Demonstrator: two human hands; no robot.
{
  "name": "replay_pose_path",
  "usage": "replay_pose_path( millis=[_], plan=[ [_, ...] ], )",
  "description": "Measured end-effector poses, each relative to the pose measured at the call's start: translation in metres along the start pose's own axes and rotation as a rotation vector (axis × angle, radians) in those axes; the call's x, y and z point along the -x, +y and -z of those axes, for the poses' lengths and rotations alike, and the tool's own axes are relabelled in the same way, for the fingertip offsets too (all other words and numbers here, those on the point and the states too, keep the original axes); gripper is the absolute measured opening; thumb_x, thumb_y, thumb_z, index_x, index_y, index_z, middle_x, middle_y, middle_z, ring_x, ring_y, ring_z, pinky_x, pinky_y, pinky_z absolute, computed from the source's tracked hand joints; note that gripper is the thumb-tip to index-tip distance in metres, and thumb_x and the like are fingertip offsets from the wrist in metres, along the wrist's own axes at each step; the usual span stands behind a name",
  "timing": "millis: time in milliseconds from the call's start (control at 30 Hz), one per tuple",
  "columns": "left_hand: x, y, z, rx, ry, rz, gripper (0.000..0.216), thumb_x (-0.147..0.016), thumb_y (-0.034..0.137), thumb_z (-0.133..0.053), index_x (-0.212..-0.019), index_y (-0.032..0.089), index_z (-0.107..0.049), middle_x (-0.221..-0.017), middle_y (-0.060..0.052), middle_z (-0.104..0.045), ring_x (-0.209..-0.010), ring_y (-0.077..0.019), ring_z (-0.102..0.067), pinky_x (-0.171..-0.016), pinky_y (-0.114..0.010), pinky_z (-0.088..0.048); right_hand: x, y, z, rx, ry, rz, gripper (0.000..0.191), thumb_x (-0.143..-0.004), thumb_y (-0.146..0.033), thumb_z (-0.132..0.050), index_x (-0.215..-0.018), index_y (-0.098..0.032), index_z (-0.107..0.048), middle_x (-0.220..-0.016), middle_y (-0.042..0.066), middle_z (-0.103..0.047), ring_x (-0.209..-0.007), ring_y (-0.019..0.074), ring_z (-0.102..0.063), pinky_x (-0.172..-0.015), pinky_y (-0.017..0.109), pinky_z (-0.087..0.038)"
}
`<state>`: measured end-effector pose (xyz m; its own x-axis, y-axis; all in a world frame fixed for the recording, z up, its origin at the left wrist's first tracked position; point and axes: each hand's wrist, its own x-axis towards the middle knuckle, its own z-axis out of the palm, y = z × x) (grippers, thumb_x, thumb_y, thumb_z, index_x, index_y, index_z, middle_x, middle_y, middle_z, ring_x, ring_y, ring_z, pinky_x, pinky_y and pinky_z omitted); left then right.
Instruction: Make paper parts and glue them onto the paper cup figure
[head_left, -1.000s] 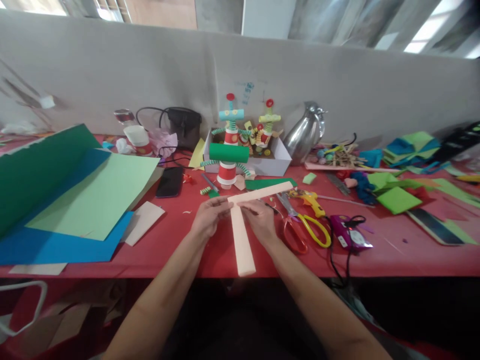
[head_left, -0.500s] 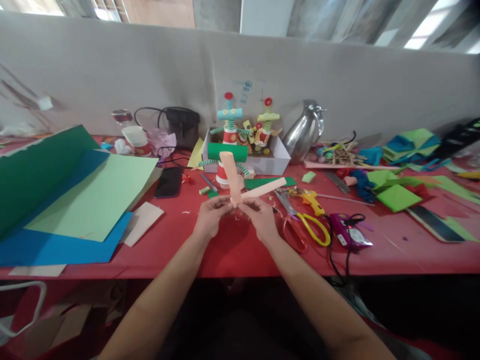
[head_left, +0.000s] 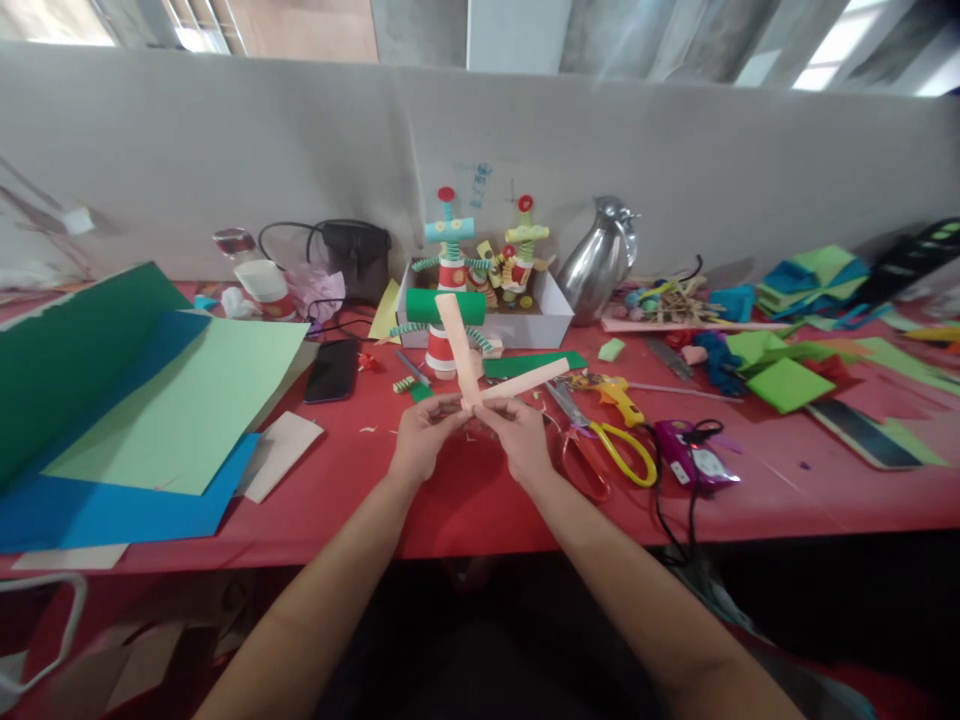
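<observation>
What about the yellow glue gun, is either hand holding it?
No: the glue gun lies on the red table while the left hand and right hand pinch peach paper.

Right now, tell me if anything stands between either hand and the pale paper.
Nothing visible does: the left hand and right hand both pinch the pale paper. The scissors lie off to the right.

I see 1 long red-covered table (head_left: 300, 515) against a grey wall (head_left: 217, 160) marked with blue scribbles (head_left: 481, 185), bright light (head_left: 840, 45) glaring above on both sides.
</observation>
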<state>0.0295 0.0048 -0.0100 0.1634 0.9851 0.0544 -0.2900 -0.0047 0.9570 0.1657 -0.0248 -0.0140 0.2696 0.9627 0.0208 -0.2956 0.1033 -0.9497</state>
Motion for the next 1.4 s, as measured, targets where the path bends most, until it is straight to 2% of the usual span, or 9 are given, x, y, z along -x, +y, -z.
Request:
replay_pose_path(
  millis=[233, 433, 533, 667, 867, 1000, 1167, 1300, 1400],
  plan=[
    [0.002, -0.002, -0.003, -0.088, 0.037, -0.063, 0.036, -0.061, 0.027, -0.085, -0.091, 0.014, -0.072, -0.078, -0.004, -0.075, -0.072, -0.0157, -0.068, -0.071, -0.027, -0.055, 0.001, -0.002, -0.004, 0.008, -0.002, 0.0, 0.024, -0.068, -0.039, -0.078, -0.074, -0.018, -0.068, -0.069, 0.001, -0.072, -0.06, 0.0157, -0.065, -0.056, 0.028, -0.051],
    [0.004, -0.001, -0.006, -0.035, 0.042, -0.08, 0.033, -0.061, 0.027, -0.086, -0.089, 0.015, -0.073, -0.079, -0.004, -0.075, -0.072, -0.0149, -0.068, -0.07, -0.027, -0.055, 0.0, 0.0, -0.007, -0.031, 0.153, -0.019, 0.046, -0.058, -0.038, -0.085, -0.084, -0.024, -0.049, -0.064, -0.006, -0.066, -0.057, 0.0151, -0.063, -0.049, 0.025, -0.044],
    [0.005, 0.0, -0.009, -0.002, 0.046, -0.102, 0.032, -0.061, 0.026, -0.085, -0.088, 0.015, -0.073, -0.082, -0.005, -0.075, -0.075, -0.0155, -0.069, -0.074, -0.028, -0.055, 0.0, -0.002, -0.006, -0.058, 0.141, -0.12, 0.045, -0.058, -0.04, -0.085, -0.085, -0.023, -0.054, -0.067, -0.005, -0.067, -0.056, 0.0131, -0.06, -0.048, 0.023, -0.039],
    [0.007, 0.002, -0.011, 0.035, 0.018, -0.074, 0.031, -0.062, 0.025, -0.086, -0.088, 0.016, -0.072, -0.086, -0.005, -0.075, -0.077, -0.0151, -0.068, -0.074, -0.027, -0.054, 0.0, -0.007, -0.003, -0.107, -0.019, -0.182, 0.032, -0.063, -0.043, -0.081, -0.079, -0.018, -0.069, -0.072, 0.0, -0.069, -0.059, 0.0114, -0.058, -0.049, 0.022, -0.036],
    [0.006, 0.008, -0.006, 0.088, -0.013, 0.001, 0.024, -0.065, 0.03, -0.084, -0.078, 0.018, -0.068, -0.074, 0.001, -0.07, -0.069, -0.0103, -0.064, -0.07, -0.022, -0.051, 0.002, -0.01, 0.001, 0.035, -0.049, -0.058, 0.031, -0.064, -0.046, -0.08, -0.072, -0.017, -0.075, -0.067, 0.003, -0.071, -0.06, 0.0148, -0.06, -0.05, 0.024, -0.038],
    [0.004, 0.01, -0.003, 0.009, -0.046, 0.026, 0.025, -0.07, 0.038, -0.08, -0.079, 0.015, -0.074, -0.071, -0.002, -0.071, -0.063, -0.0127, -0.062, -0.066, -0.025, -0.052, 0.004, -0.012, 0.002, 0.171, -0.092, -0.045, 0.036, -0.063, -0.05, -0.08, -0.07, -0.016, -0.074, -0.061, 0.004, -0.069, -0.055, 0.0163, -0.059, -0.047, 0.026, -0.04],
    [0.002, 0.005, -0.002, -0.072, 0.038, -0.014, 0.024, -0.069, 0.037, -0.08, -0.074, 0.014, -0.076, -0.066, -0.003, -0.071, -0.06, -0.015, -0.063, -0.064, -0.028, -0.052, 0.004, -0.013, -0.001, 0.193, -0.112, -0.001, 0.032, -0.07, -0.05, -0.074, -0.07, -0.018, -0.071, -0.062, 0.002, -0.068, -0.053, 0.015, -0.058, -0.047, 0.026, -0.041],
    [0.003, 0.003, -0.005, -0.013, 0.086, 0.014, 0.025, -0.066, 0.036, -0.082, -0.073, 0.014, -0.075, -0.066, -0.002, -0.072, -0.06, -0.0157, -0.065, -0.066, -0.03, -0.053, 0.002, -0.009, -0.001, 0.163, -0.135, -0.016, 0.032, -0.074, -0.052, -0.07, -0.069, -0.02, -0.067, -0.064, 0.0, -0.067, -0.053, 0.0147, -0.058, -0.048, 0.025, -0.041],
    [0.005, 0.005, -0.007, 0.056, 0.09, 0.039, 0.027, -0.063, 0.034, -0.084, -0.076, 0.014, -0.074, -0.068, -0.003, -0.072, -0.06, -0.0157, -0.066, -0.064, -0.029, -0.053, -0.002, -0.005, 0.003, 0.244, -0.116, 0.078, 0.03, -0.076, -0.05, -0.069, -0.067, -0.021, -0.066, -0.063, -0.001, -0.065, -0.056, 0.0149, -0.058, -0.052, 0.026, -0.042]
  ],
)
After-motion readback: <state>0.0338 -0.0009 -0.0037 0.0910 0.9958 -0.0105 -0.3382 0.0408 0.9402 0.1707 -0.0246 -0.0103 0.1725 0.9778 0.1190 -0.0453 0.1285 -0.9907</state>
